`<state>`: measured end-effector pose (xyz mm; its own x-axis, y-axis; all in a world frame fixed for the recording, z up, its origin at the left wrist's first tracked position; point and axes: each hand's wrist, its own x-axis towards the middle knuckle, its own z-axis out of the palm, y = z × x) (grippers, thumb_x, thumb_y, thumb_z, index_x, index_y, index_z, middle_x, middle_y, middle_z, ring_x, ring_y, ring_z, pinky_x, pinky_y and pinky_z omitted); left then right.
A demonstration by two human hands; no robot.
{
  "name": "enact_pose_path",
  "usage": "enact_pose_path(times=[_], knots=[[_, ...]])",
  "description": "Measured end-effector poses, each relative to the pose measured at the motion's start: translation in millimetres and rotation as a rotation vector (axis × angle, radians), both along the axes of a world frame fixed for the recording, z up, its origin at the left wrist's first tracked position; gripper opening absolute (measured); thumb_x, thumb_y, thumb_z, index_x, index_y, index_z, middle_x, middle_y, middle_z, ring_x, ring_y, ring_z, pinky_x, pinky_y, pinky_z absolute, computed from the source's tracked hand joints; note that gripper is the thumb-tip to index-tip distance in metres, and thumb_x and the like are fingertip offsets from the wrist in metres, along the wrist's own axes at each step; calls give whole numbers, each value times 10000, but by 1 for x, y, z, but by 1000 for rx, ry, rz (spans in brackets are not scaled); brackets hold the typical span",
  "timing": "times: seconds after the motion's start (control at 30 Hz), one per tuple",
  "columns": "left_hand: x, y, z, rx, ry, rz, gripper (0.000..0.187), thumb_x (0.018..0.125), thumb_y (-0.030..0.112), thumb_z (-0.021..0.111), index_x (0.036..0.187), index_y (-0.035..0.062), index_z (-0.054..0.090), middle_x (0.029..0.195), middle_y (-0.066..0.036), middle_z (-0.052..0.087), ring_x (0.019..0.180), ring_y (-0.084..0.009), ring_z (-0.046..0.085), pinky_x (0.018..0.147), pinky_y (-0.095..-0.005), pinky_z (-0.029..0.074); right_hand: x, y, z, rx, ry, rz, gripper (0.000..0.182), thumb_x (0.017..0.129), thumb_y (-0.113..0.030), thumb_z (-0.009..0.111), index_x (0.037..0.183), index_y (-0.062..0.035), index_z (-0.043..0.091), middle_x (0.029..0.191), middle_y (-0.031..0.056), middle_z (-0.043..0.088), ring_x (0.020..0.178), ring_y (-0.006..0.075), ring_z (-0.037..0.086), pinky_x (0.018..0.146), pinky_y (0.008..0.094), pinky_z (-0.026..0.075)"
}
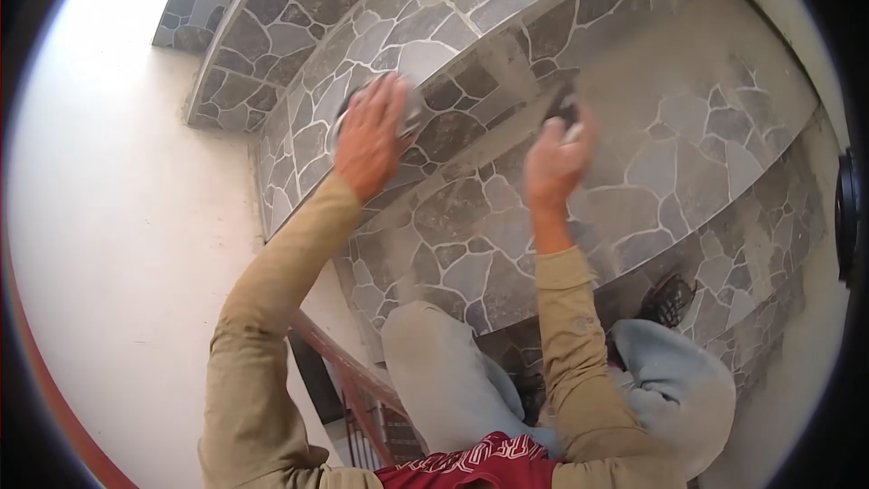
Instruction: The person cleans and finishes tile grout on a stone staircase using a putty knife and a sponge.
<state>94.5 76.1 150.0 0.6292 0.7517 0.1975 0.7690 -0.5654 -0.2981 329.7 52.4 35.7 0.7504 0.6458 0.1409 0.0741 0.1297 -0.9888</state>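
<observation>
My left hand (369, 140) is at the edge of the upper step, its fingers stretched over a roundish grey-and-black thing (412, 118) that I cannot make out. Motion smears both. My right hand (559, 158) is closed around a small dark object (562, 105), too blurred to name, above the step below. Both hands are over stairs faced with grey stone-pattern tiles (462, 285) with pale joints. Dust or dried grout (665, 59) coats the right part of this tread and its corner by the riser.
A white wall (118, 217) runs along the left and a pale wall (815, 217) along the right. Reddish metal railing (348, 367) stands at lower left. My bent knees (425, 353) and a dark shoe (672, 297) are on the lower steps.
</observation>
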Motion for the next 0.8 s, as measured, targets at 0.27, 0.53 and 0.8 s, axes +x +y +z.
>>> enact_pose_path(times=[0.27, 0.53, 0.8], knots=[[109, 70, -5, 134, -34, -119, 822, 859, 283, 781, 1559, 109, 387, 1602, -122, 415, 1464, -349, 402, 1187, -486, 370, 48, 22, 69, 206, 516, -37, 249, 897, -18, 644, 1117, 94, 616, 1033, 153, 690, 892, 240, 689, 803, 361, 542], [-105, -41, 15, -181, -60, 134, 1033, 694, 119, 891, 1577, 97, 355, 1611, -128, 412, 1487, -370, 371, 1207, -506, 328, 142, -14, 25, 96, 548, -163, 303, 860, -27, 735, 1111, 99, 623, 1028, 137, 692, 827, 203, 672, 743, 347, 542], [200, 128, -12, 112, -244, -38, 682, 912, 458, 698, 1462, 99, 513, 1465, -159, 564, 1391, -344, 493, 1147, -469, 398, 137, 17, 32, 43, 424, -125, 292, 896, -132, 731, 1033, 110, 641, 1082, 191, 651, 881, 238, 672, 731, 353, 559]])
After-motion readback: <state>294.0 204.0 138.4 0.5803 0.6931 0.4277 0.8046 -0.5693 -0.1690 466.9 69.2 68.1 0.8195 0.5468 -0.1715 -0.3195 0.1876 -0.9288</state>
